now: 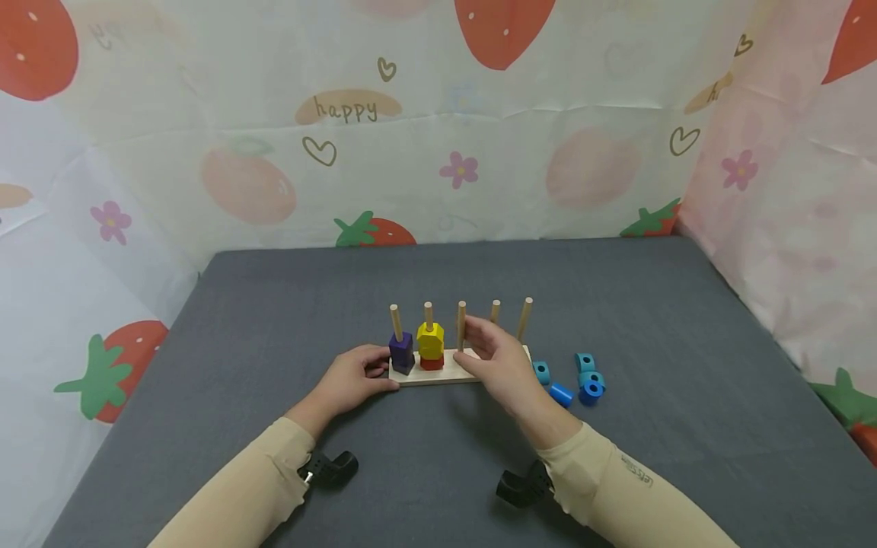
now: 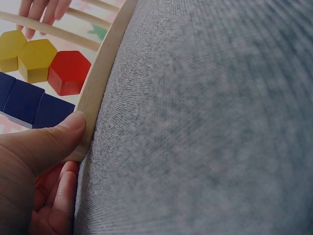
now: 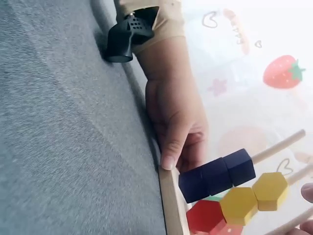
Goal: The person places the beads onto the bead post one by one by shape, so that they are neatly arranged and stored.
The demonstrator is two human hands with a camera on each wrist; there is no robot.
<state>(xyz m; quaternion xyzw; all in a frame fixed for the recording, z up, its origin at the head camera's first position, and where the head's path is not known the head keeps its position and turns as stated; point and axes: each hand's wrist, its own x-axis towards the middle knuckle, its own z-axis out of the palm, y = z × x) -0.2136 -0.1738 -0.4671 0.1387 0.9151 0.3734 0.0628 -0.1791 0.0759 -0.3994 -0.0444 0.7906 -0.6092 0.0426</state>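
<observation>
A pale wooden peg board (image 1: 438,374) with several upright pegs lies on the grey cloth. Dark blue square blocks (image 3: 216,175) are stacked on its leftmost peg. The peg beside it bears a red hexagonal block (image 2: 69,72) under two yellow hexagonal blocks (image 1: 430,340). My left hand (image 1: 352,374) grips the board's left end, its thumb on the front edge. Around the bare middle peg (image 1: 462,323), my right hand (image 1: 503,365) hovers with thumb and fingers apart. No block shows in it, and it partly hides the pegs farther right.
Loose pieces lie right of the board: a teal block (image 1: 541,371), a blue cylinder (image 1: 562,394), and a cluster of teal blocks (image 1: 585,362) with a blue cylinder (image 1: 591,393). Patterned cloth (image 1: 507,198) hangs behind the table. Black wrist cameras (image 1: 524,485) sit on both sleeves.
</observation>
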